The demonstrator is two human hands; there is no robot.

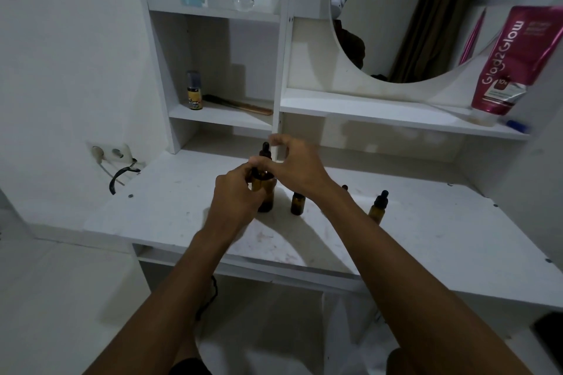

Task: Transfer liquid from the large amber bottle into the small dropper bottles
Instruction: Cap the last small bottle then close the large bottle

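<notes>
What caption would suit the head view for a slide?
Left hand grips the amber bottle on the desk; right hand is at its top; an uncapped small bottle stands beside.

Single view, head-worn, wide-angle, straight edges bowed near borders. Looks forward and down over white desk top (426, 240), facing white shelf unit (219, 113) and round mirror (396, 24) at back. Close range: forearms enter from bottom edge; left hand (234, 195) and right hand (300, 169) meet at tall amber glass bottle (266, 201) near frame centre.
</notes>
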